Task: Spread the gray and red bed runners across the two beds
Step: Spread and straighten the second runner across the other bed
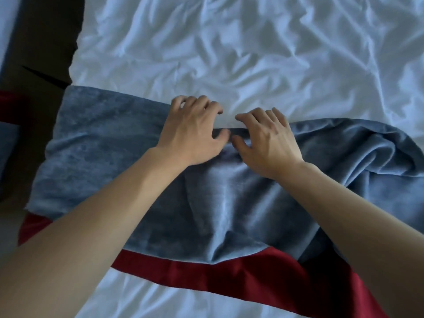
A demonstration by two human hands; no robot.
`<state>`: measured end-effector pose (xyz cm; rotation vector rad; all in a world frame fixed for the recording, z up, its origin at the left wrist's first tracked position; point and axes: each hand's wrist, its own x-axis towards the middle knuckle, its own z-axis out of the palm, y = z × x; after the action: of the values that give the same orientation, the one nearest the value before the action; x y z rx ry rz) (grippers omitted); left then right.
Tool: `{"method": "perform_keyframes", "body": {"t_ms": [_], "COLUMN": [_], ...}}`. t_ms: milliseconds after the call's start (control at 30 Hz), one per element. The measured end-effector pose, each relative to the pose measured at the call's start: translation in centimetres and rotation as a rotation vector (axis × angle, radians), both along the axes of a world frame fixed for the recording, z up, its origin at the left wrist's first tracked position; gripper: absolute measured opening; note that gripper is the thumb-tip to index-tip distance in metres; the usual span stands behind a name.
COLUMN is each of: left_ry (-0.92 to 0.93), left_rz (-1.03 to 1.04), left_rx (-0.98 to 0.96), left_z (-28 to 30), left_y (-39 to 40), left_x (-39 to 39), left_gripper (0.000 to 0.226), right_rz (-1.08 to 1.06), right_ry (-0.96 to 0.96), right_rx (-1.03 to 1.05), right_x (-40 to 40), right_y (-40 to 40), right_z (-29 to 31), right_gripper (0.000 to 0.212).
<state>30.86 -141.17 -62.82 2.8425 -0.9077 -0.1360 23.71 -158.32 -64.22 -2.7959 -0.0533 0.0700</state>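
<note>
At the far edge of the gray bed runner point(128, 161), mid-bed: two bare hands, set close together, thumbs nearly meeting.

Left hand point(192, 131): fingers curled over the runner's far hem, tips on the white sheet beyond it, thumb pressed on the gray pile; appears to pinch the hem, though the grip itself is partly hidden.

Right hand point(268, 141): same posture, fingers bent over the hem, thumb on the gray cloth just beside the left thumb.

Gray bed runner: plush, lying crosswise on the bed. Left portion flat and reaching the mattress side; middle ridged with lengthwise folds; right portion heaped and rumpled.

Red bed runner point(229, 274): smooth fabric, partly under the gray one, showing as a band along its near side, widening toward the lower right.

Step in hand, as judged: straightening the gray runner's far hem. Next move likely calls for drawing the hands apart along the hem, chiefly rightward, to pull out the heap; red band needs levelling after.

Surface: bed point(252, 53) with a white, heavily creased duvet.

Room: dark floor gap point(43, 49) at left; beyond it a sliver of a second bed point(6, 31), with red and gray cloth visible at that edge.
</note>
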Motion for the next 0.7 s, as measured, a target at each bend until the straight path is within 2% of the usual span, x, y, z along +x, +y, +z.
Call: {"method": "perform_keyframes", "body": {"t_ms": [100,233,367,467,567,633,700], "left_ry": [0.043,0.116,0.057,0.014,-0.010,-0.046,-0.057], "left_rz": [0.018,-0.061,-0.123,-0.106,-0.051,0.020,0.063], "left_rx": [-0.035,0.101,0.110,0.132,0.164,0.169,0.150], "left_z": [-0.5,-2.3,-3.4,-4.1,-4.3,-4.2,-4.0], "left_y": [3.4,7.3,9.3,11.0,14.2,17.0,19.2], "left_x": [3.4,6.2,7.3,8.3,9.7,11.2,12.5], "left_gripper": [0.040,0.033,0.020,0.015,0.017,0.017,0.016], "right_rz": [-0.101,-0.144,-0.190,-0.177,-0.307,-0.355,-0.315], "right_ry": [-0.023,0.061,0.127,0.092,0.051,0.088,0.117], "right_rx": [0.104,0.124,0.132,0.023,-0.085,-0.098,-0.093], "right_x": [1.4,3.4,4.2,4.4,5.2,5.9,6.4], "right_y": [2.8,7.1,10.4,11.2,10.5,10.3,10.9], "right_z": [0.3,-0.2,-0.3,-0.1,-0.2,-0.4,-0.8], "right_gripper": [0.036,0.033,0.020,0.017,0.016,0.016,0.016]}}
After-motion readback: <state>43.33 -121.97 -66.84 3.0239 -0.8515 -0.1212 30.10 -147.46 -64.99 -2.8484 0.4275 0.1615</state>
